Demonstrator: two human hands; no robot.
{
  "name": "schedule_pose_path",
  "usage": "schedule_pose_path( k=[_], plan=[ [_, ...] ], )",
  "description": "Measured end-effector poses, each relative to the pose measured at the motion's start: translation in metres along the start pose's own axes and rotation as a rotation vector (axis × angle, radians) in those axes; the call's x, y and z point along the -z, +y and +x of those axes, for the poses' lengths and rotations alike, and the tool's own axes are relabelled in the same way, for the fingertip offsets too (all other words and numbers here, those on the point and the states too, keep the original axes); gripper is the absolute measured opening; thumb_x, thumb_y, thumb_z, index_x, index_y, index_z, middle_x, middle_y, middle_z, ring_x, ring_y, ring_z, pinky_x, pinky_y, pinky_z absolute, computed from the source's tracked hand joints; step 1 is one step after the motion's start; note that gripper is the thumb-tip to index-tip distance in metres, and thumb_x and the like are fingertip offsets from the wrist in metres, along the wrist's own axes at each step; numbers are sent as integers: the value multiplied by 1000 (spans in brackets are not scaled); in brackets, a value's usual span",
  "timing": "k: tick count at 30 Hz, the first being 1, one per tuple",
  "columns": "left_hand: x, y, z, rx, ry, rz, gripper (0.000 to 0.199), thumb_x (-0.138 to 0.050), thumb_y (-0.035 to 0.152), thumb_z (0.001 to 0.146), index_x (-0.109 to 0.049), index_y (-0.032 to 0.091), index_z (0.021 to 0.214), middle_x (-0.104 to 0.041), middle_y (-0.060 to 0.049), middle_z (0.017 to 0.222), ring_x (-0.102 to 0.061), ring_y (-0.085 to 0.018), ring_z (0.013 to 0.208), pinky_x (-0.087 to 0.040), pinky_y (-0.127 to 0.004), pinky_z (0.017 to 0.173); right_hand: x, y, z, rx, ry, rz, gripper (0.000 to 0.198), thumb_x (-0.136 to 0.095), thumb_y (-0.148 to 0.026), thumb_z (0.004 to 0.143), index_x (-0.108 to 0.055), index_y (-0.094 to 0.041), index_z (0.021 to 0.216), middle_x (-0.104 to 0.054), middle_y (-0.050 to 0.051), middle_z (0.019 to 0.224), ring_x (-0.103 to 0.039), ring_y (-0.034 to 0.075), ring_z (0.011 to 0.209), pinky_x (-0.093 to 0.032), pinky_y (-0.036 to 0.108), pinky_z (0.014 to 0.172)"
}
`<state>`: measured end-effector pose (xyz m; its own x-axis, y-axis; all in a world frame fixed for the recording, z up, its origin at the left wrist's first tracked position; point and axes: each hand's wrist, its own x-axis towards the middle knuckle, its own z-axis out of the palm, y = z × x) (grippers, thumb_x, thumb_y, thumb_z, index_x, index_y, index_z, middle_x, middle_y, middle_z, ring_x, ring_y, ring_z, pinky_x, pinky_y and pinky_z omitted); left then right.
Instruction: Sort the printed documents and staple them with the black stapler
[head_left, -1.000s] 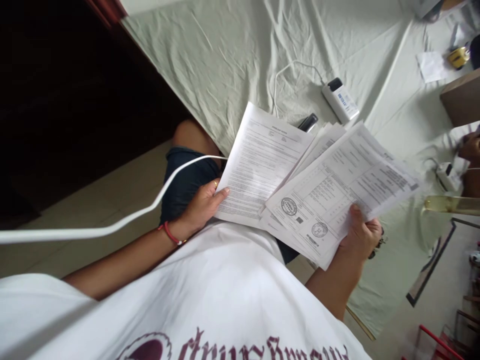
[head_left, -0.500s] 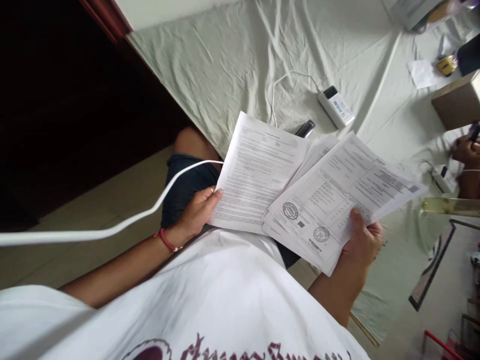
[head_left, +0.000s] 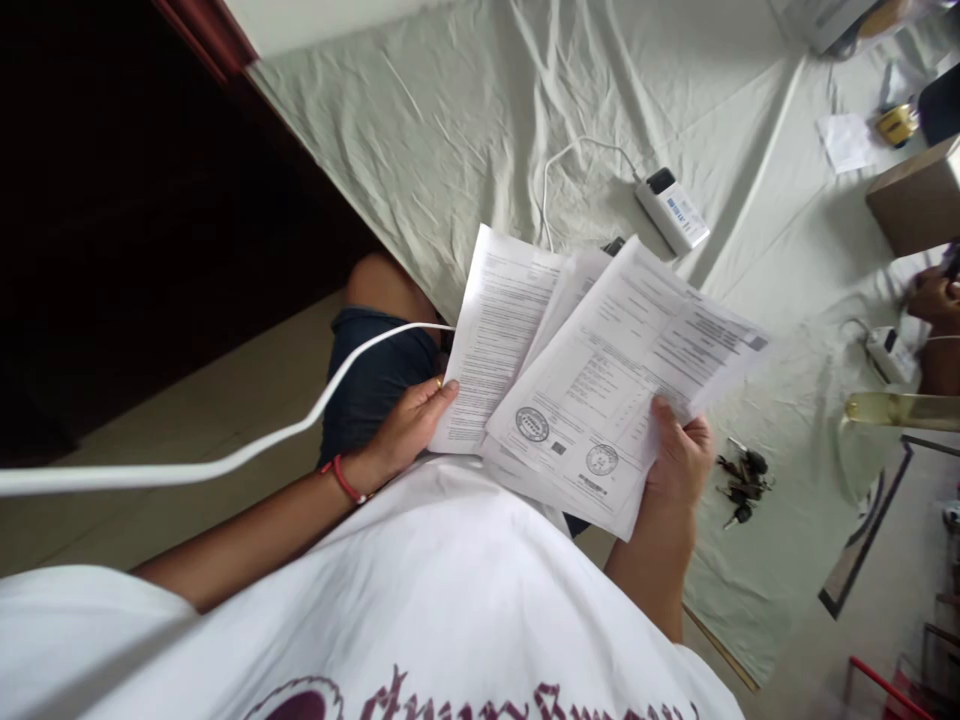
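On the near side of a white device (head_left: 676, 217) lying on a draped worktop (head_left: 420, 150), fingers of the left hand (head_left: 405, 425) pinch a printed sheet (head_left: 499, 335), and fingers of the right hand (head_left: 679, 460) clamp stamped papers (head_left: 600, 390) overlapping it.

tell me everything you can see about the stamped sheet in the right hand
The stamped sheet looks like thin white paper, printed with ruled boxes and text too small to read. Near its lower edge are two round dark stamps, a small dark square between them and a barcode-like strip. It lies slanted, uppermost, overlapping other sheets. The right hand grips its right side, thumb on top.
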<state>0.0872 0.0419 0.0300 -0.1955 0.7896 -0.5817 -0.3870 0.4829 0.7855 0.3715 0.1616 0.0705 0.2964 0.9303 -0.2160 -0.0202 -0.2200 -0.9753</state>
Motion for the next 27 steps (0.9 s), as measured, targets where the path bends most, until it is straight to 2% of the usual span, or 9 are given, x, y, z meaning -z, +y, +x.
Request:
schedule_pose_path(
  k=[4,7,11,16,18,21,24,27],
  plan=[
    [-4,4,0,-13,-25,8,68,-75,76,72,-77,17,104,-80,-11,100,-72,-34,101,-59,-42,90,-19,6,-2,8,-146,2,43,-87,-33,72,-73,-18,109,-79,5,106,-75,16,89,-62,30,85],
    [-5,5,0,-27,-35,6,65,-73,76,74,-78,18,103,-80,-10,103,-71,-35,106,-58,-42,94,-25,9,1,68,-243,-2,36,-83,-32,77,-71,-20,109,-77,3,105,-73,12,88,-60,26,81],
    [-5,2,1,-4,-52,-18,65,-74,75,74,-78,17,102,-80,-11,104,-71,-35,106,-58,-42,93,-23,14,8,42,-292,-33,30,-83,-33,78,-69,-20,102,-76,1,95,-70,11,79,-59,25,75],
    [-5,0,3,12,-33,-32,66,-76,76,72,-78,16,100,-80,-10,104,-72,-34,102,-58,-42,94,-14,18,10,-44,-369,-75,37,-84,-34,76,-72,-19,108,-78,5,101,-73,15,86,-61,31,79],
    [-5,1,4,18,-35,-30,67,-76,76,73,-78,15,102,-80,-11,105,-72,-34,102,-58,-42,93,-11,17,10,-36,-344,-84,37,-84,-34,75,-73,-18,106,-78,5,98,-73,15,81,-61,31,75],
    [-4,2,5,22,-63,-52,70,-75,75,74,-77,15,109,-79,-12,105,-72,-35,102,-59,-43,90,-6,14,10,8,-228,-69,33,-84,-33,75,-74,-17,102,-78,4,94,-72,14,76,-61,30,72],
    [-2,1,5,16,-72,-53,69,-74,75,76,-77,16,111,-79,-12,103,-72,-35,103,-59,-44,88,-3,11,13,48,-118,-8,40,-86,-30,73,-75,-17,108,-78,6,105,-75,17,87,-62,34,84],
    [-1,-2,7,11,-71,-44,67,-73,74,77,-77,16,110,-80,-12,101,-73,-35,100,-59,-43,87,-4,8,16,70,-72,69,46,-88,-29,69,-76,-17,112,-78,8,113,-75,19,98,-61,37,95]
  ],
)
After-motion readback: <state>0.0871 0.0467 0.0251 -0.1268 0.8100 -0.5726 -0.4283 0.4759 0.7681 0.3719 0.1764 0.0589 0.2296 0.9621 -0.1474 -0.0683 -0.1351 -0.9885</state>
